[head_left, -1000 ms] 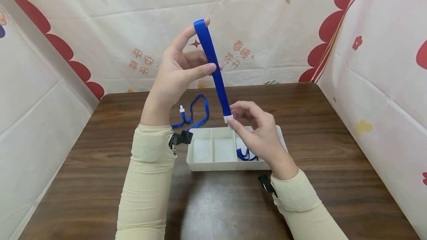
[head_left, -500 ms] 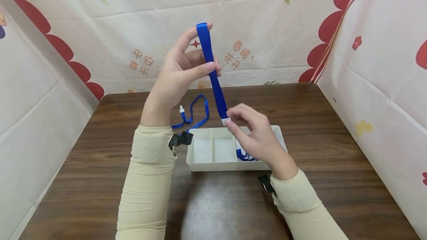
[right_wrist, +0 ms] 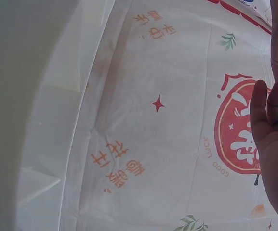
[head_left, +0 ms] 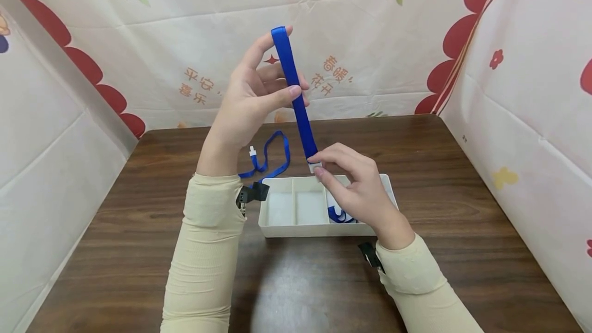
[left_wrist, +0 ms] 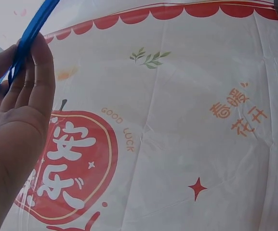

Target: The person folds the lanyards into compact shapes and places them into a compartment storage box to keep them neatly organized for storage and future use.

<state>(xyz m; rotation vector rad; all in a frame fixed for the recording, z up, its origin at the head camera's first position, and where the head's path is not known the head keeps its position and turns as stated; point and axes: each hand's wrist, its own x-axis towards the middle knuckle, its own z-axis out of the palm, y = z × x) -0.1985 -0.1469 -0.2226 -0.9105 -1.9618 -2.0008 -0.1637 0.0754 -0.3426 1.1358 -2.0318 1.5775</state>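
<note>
Slightly shifted since half a second ago: the forefinger of the right hand [head_left: 358, 186], now lying across the foot of the blue strap [head_left: 302, 122], and the strap's folded top, a little higher in the frame. Item, blue strap: upper centre, held aloft, its foot leaning right, its top draped over the forefinger of the left hand [head_left: 247, 94]. Item, left hand: thumb before the strap, other fingers behind, a narrow pinch partway down. Item, right hand: right of centre, thumb and forefinger pinching the white clip [head_left: 314, 168] at the strap's foot. Item, white tray [head_left: 310, 230]: centre, below the strap, with dividers; blue cord [head_left: 340, 218] lies in its right-hand part, some of it screened from me by the right hand. Item, second blue lanyard [head_left: 287, 153]: left of centre, loosely looped on the brown table [head_left: 134, 220], white fitting [head_left: 252, 151] at one end. Item, printed cloth [head_left: 370, 30]: across the top.
</note>
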